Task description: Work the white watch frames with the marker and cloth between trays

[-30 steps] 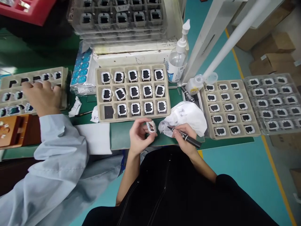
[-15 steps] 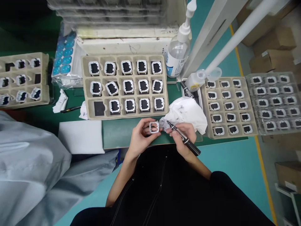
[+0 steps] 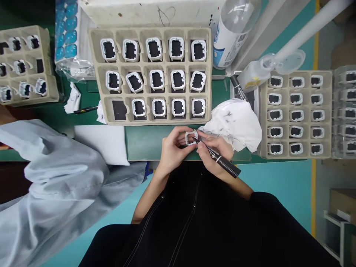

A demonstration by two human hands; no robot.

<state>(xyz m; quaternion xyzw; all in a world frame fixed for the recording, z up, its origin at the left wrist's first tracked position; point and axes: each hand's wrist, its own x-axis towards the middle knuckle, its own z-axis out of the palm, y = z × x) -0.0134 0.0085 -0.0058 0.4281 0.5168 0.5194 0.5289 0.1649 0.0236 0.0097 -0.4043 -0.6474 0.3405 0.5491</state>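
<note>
Head view shows the left hand gripping one white frame, and the right hand one black marker, tip at it. Nearby, the middle tray bears fourteen frames; the right tray, fifteen.

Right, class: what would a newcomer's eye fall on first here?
First, the hands at centre: the left hand holds a small white frame, the right hand a black marker with its tip at the frame. Just beyond lies a beige tray of similar frames, its near-left pocket lacking one. Right of centre, a crumpled, dark-smudged white cloth.
</note>
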